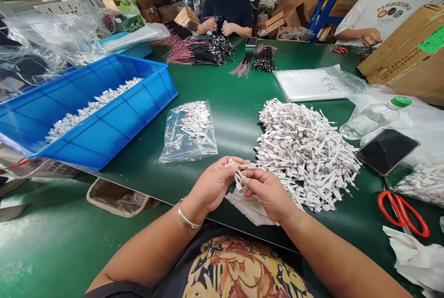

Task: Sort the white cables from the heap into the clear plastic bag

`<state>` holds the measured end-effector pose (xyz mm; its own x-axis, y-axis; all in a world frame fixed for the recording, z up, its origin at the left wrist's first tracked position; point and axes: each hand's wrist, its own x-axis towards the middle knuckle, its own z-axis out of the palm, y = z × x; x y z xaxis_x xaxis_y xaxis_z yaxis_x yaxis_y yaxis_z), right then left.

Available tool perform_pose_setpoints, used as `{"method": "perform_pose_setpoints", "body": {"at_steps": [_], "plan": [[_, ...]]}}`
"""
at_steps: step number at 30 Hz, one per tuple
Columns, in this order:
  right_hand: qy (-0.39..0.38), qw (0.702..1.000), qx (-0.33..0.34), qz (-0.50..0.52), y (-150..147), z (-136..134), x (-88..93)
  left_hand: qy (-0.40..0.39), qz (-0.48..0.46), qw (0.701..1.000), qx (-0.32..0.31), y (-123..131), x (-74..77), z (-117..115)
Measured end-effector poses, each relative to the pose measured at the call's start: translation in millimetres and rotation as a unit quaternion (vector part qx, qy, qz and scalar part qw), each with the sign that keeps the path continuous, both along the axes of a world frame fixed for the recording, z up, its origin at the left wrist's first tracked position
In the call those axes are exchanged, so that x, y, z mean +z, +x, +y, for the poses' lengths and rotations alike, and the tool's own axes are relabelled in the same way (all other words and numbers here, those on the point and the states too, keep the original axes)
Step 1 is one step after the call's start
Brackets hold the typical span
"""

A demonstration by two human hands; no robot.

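Observation:
Close together over the table's front edge, both my hands are closed on small white cable connectors (238, 179). My left hand (217, 180) pinches several of them between thumb and fingers. With thumb and forefinger my right hand (267, 190) grips the same bunch from the other side. A large heap of white cable connectors (308, 154) lies just right of my hands. Beyond my left hand is a clear plastic bag (189, 131) with more white connectors in it. Under my hands lies a white cloth (253, 207).
A blue bin (114, 127) with white pieces stands at left. At right are a water bottle (374, 115), a black phone (386, 150), and red-handled scissors (402, 212). Black and pink cables (201, 50) lie before a person opposite. Another person stands behind a cardboard box (405, 52).

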<state>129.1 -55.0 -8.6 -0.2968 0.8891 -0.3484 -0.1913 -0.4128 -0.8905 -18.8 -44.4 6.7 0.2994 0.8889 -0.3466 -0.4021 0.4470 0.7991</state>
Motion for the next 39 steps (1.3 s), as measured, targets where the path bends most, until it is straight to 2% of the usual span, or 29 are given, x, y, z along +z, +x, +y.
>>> {"method": "perform_pose_setpoints", "body": {"at_steps": [6, 12, 18, 26, 34, 39], "plan": [[-0.003, 1.0, -0.016, 0.0, -0.7, 0.8, -4.6, -0.007, -0.025, 1.0, -0.01, 0.4, 1.0, 0.9], [-0.019, 0.999, 0.048, 0.001, 6.1, 1.2, -2.0, -0.028, -0.047, 0.998, 0.003, -4.4, -0.8, 3.7], [-0.022, 0.996, 0.084, -0.023, 10.3, 0.4, 3.8, -0.047, -0.077, 0.996, 0.007, -8.9, -3.3, 1.0], [-0.011, 0.994, 0.09, -0.068, 9.7, -2.9, 4.8, -0.072, -0.094, 0.993, 0.013, -12.3, 2.2, 0.2], [-0.051, 0.992, 0.117, 0.011, 10.6, -3.0, 1.9, -0.061, -0.096, 0.993, 0.011, -14.0, 3.5, -1.5], [-0.012, 0.994, 0.101, -0.034, 8.2, -6.6, 0.4, -0.052, -0.101, 0.994, -0.005, -12.0, 3.0, -1.6]]}}
